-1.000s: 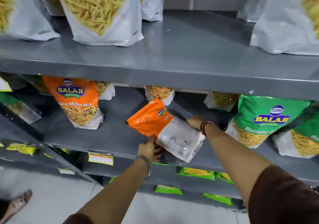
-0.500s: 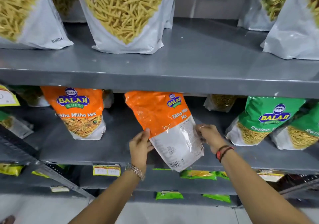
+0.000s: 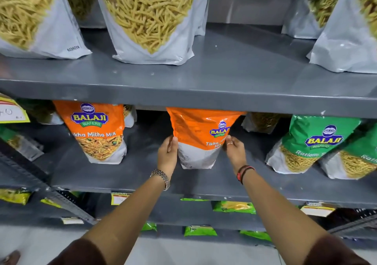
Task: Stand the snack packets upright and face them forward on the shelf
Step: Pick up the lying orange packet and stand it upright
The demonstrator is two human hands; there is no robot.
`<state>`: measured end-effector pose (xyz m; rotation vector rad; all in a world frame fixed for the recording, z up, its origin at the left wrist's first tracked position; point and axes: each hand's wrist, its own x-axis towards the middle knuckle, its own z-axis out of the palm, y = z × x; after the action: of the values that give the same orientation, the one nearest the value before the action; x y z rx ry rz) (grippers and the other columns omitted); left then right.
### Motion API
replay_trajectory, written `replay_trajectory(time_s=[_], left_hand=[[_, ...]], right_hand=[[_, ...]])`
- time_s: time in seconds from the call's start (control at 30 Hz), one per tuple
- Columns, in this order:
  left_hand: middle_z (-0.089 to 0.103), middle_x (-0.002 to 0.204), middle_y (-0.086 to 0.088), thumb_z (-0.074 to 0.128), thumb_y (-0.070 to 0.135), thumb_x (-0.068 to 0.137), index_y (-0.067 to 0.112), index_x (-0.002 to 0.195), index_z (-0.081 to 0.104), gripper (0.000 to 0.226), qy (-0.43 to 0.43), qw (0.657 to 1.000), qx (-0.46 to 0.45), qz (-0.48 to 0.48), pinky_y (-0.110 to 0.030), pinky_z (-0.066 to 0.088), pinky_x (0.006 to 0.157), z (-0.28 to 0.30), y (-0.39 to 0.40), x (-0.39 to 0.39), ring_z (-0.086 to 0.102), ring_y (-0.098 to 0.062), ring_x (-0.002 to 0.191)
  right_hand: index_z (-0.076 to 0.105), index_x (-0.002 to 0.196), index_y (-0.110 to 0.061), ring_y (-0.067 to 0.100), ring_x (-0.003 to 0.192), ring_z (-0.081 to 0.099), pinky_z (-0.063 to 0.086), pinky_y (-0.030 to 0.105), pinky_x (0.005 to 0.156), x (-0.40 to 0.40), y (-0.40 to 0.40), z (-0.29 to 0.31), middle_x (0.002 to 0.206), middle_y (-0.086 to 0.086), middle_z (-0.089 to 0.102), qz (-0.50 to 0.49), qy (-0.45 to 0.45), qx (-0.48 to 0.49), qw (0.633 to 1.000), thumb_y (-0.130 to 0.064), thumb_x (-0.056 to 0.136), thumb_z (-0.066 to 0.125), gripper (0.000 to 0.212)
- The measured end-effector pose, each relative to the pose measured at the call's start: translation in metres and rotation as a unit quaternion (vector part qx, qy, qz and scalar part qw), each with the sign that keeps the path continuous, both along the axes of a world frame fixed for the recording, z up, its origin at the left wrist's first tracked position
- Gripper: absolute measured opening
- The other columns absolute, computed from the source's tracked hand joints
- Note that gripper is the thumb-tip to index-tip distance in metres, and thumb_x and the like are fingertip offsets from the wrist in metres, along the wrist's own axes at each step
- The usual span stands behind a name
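Note:
An orange Tikha Mitha Mix packet (image 3: 201, 136) stands upright on the grey middle shelf (image 3: 126, 175), its printed back side toward me. My left hand (image 3: 168, 154) grips its left edge and my right hand (image 3: 234, 152) grips its right edge. Another orange packet (image 3: 98, 130) stands upright to the left with its front facing me. Two green Ratlami packets (image 3: 306, 146) lean at the right.
The upper shelf (image 3: 234, 77) holds large white bags of yellow sev (image 3: 151, 17). More packets sit behind the front row on the middle shelf. Lower shelves carry green and yellow packets (image 3: 234, 206) and price tags. A slanted metal brace (image 3: 51, 193) crosses at lower left.
The orange packet went from lying tilted on the shelf to standing upright farther back. Both hands moved with it and now hold its two sides.

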<state>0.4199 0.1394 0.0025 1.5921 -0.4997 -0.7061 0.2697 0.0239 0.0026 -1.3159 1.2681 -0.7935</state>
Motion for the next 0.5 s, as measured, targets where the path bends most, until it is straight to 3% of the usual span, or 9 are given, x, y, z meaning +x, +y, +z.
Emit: replay_trajectory(time_s=[0.07,0.1,0.2,0.27,0.33,0.43,0.5], left_hand=[[0.064,0.111,-0.021,0.034,0.044,0.094,0.013,0.097,0.059,0.04,0.004,0.998,0.06,-0.036,-0.054,0.044,0.097,-0.011,0.007,-0.01,0.056,-0.04,0.112],[0.062,0.118,-0.019,0.031,0.048,0.093,0.018,0.099,0.057,0.041,0.016,0.995,0.083,-0.058,-0.05,0.047,0.096,-0.017,0.01,-0.016,0.057,-0.038,0.112],[0.057,0.113,-0.001,0.03,0.055,0.09,0.029,0.098,0.048,0.032,0.096,0.986,0.095,-0.098,-0.033,0.046,0.083,-0.026,0.013,-0.028,0.06,-0.018,0.097],[0.053,0.125,0.0,0.032,0.055,0.09,0.026,0.116,0.046,0.042,0.116,0.981,0.102,-0.118,-0.034,0.044,0.09,-0.032,0.003,-0.029,0.056,-0.021,0.114],[0.047,0.139,-0.004,0.032,0.054,0.091,0.022,0.132,0.04,0.053,0.133,0.978,0.112,-0.112,-0.036,0.041,0.096,-0.032,-0.01,-0.028,0.046,-0.027,0.129],[0.055,0.135,-0.01,0.032,0.053,0.091,0.014,0.125,0.053,0.056,0.164,0.975,0.11,-0.105,-0.034,0.044,0.098,-0.032,-0.03,-0.027,0.052,-0.028,0.124],[0.059,0.13,-0.016,0.036,0.052,0.091,0.006,0.121,0.059,0.059,0.157,0.973,0.112,-0.126,-0.043,0.043,0.104,-0.035,-0.037,-0.025,0.055,-0.03,0.12]], right_hand=[[0.062,0.108,-0.006,0.024,0.103,0.059,0.045,0.041,0.101,0.0,0.002,0.002,0.108,0.007,0.064,0.017,0.014,0.039,0.999,-0.039,0.098,0.033,0.045],[0.061,0.111,-0.006,0.027,0.107,0.06,0.044,0.044,0.103,-0.001,0.002,0.001,0.112,0.009,0.064,0.017,0.024,0.049,0.998,-0.043,0.097,0.031,0.05],[0.064,0.1,-0.003,0.033,0.105,0.062,0.046,0.047,0.1,-0.009,0.009,-0.002,0.113,0.018,0.067,0.004,0.047,0.04,0.998,-0.05,0.095,0.029,0.058],[0.064,0.077,-0.007,0.034,0.095,0.063,0.048,0.039,0.09,-0.018,0.019,-0.004,0.102,0.022,0.069,-0.001,0.079,0.022,0.997,-0.05,0.095,0.029,0.057],[0.062,0.069,-0.009,0.036,0.092,0.065,0.048,0.039,0.088,-0.028,0.031,-0.011,0.093,0.022,0.071,0.005,0.097,0.019,0.995,-0.048,0.095,0.029,0.057],[0.066,0.07,-0.011,0.031,0.083,0.068,0.053,0.042,0.088,-0.033,0.053,-0.02,0.086,0.02,0.072,0.039,0.048,0.038,0.997,-0.041,0.097,0.032,0.053],[0.064,0.07,-0.015,0.023,0.073,0.068,0.055,0.037,0.079,-0.032,0.063,-0.02,0.084,0.02,0.072,0.076,0.026,0.039,0.996,-0.037,0.099,0.032,0.048]])
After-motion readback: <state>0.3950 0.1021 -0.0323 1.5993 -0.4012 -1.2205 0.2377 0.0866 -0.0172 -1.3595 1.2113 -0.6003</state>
